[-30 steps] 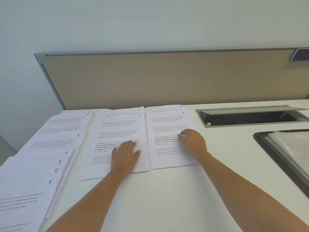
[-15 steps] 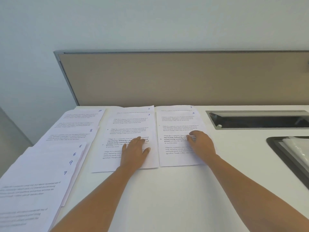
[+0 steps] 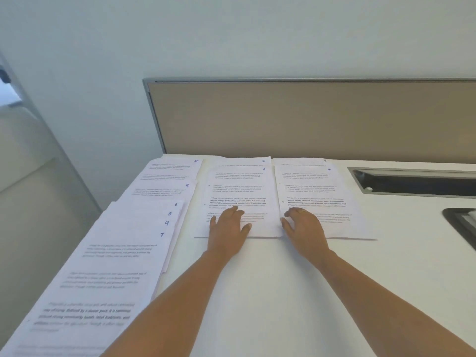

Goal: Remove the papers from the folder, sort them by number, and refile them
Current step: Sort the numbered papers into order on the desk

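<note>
Numbered printed sheets lie spread over a white desk [image 3: 257, 292]. Sheet 3 [image 3: 239, 186] covers most of sheet 1 in the middle, and my left hand [image 3: 228, 228] rests flat on its lower part with the fingers spread. To its right, sheet 4 [image 3: 316, 186] lies over sheet 2; my right hand [image 3: 302, 225] rests on its lower left part, fingers slightly bent, thumb near the left edge. At the left lies an overlapping stack [image 3: 123, 240] marked 6, 5, 9 and 7, with sheet 8 [image 3: 164, 189] and sheet 10 [image 3: 172, 168] behind it.
A beige partition panel [image 3: 309, 117] stands along the desk's back edge. A recessed cable slot [image 3: 417, 184] is set into the desk at the back right. A dark tray [image 3: 461, 222] shows at the right edge. The desk's left edge drops off beside the stack.
The camera has turned left, so everything sits further right in view. My right hand has slid down and left on sheet 4 toward its left edge. My left hand stays on sheet 3.
</note>
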A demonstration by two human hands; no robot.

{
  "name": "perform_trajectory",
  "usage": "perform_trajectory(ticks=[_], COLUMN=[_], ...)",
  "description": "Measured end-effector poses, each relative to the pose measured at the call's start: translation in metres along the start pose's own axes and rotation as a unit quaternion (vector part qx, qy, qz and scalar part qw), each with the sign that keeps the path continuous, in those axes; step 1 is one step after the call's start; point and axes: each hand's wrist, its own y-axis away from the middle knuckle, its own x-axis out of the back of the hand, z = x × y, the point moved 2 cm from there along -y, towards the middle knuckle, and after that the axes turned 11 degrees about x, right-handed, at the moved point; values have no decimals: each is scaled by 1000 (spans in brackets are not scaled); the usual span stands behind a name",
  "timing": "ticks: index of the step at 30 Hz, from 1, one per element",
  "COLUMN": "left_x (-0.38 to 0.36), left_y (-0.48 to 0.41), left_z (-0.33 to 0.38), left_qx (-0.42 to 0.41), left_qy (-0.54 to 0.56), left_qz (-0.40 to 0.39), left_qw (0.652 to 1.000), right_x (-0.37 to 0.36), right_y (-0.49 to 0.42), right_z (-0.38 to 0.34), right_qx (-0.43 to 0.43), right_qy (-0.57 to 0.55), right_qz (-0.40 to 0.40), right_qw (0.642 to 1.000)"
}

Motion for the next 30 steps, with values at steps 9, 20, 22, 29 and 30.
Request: perform_trajectory(ticks=[9, 20, 22, 29, 30], left_x=[26, 70, 74, 82, 82], left_y=[51, 65, 63, 49, 46], left_z=[-83, -176, -189, -231, -234], left_qx=[36, 78, 80, 90, 89], left_qy=[0, -9, -9, -30, -36], left_qz=[23, 66, 65, 32, 26], left_qw=[999, 995, 995, 995, 995], right_x=[-29, -54, -59, -79, -81], right_y=[31, 24, 19, -27, -34], right_z=[-88, -174, -185, -217, -222], right_qx=[48, 74, 68, 76, 80], right_qy=[8, -22, -41, -81, -87], right_qz=[-51, -39, -44, -97, -103], right_qw=[998, 996, 996, 989, 988])
